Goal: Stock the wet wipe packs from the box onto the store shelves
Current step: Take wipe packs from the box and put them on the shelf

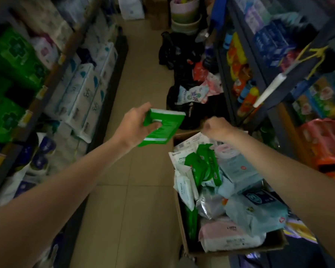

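Above the floor tiles, the left hand holds a flat green plastic wipe pack, fingers curled round its middle. It looks soft, light, a bit slippery. The right hand is curled over the brown cardboard box; what it holds, I cannot tell.

Packs in box, right of aisle

I see a tiled floor; on it sit the cardboard box, black bags and loose packs.
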`<state>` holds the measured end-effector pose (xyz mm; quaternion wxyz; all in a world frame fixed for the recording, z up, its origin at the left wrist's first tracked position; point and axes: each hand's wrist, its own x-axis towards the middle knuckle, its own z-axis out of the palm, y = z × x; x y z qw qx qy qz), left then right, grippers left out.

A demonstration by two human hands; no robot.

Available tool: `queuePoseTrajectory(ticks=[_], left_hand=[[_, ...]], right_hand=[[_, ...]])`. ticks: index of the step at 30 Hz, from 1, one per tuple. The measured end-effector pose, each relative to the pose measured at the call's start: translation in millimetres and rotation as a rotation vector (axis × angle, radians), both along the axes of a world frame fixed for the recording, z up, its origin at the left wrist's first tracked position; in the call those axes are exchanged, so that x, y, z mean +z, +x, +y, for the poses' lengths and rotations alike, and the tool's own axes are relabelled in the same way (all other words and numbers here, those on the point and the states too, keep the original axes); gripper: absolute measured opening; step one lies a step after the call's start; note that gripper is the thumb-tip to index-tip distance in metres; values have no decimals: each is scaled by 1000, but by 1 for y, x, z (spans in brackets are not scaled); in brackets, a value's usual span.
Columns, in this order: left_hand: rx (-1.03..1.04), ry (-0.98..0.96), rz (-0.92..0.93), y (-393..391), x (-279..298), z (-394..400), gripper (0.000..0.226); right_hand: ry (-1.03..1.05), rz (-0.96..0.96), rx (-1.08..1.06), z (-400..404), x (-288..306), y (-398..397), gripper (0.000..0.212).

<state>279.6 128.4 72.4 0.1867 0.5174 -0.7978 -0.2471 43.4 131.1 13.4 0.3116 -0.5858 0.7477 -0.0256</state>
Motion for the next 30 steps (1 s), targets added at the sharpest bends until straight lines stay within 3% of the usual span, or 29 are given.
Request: queuePoseTrajectory(ticks=[4,7,11,15,17,19,21,22,24,26,28,30], left_hand=[[81,54,78,7,-23,1,20],[130,152,117,7,-48,0,20],[110,272,151,-2,-70,3,16],[88,309,178,-22,-64,3,15],[56,241,109,-31,-53,-1,15],[28,165,76,-35,-35,-5,13],[-47,16,52,-32,-12,-9,15],[-110,-102,23,-27,1,-10,17],[-268,-390,-66,-7,31,-12,18],[-405,-634,-124,23,62,-12,20],[-449,-755,-136,59,93,-11,27],[-428,-820,-121,97,123,-13,32]], right_hand=[[118,220,56,12,-58,6,46],[182,172,-34,20,-92,4,76],[80,106,-126,33,-113,2,75],[-32,63,-236,31,-81,-8,71],[-107,3,-280,23,-41,-18,62],[-218,-68,-304,12,10,-27,67],[-330,-240,-406,2,59,-31,74],[-375,-418,-481,-1,83,-28,67],[-429,-823,-549,-4,126,-12,33],[-401,-1097,-558,-4,162,14,9],[-326,-1317,-570,-4,192,46,8],[-260,-1474,-570,-6,217,82,26]])
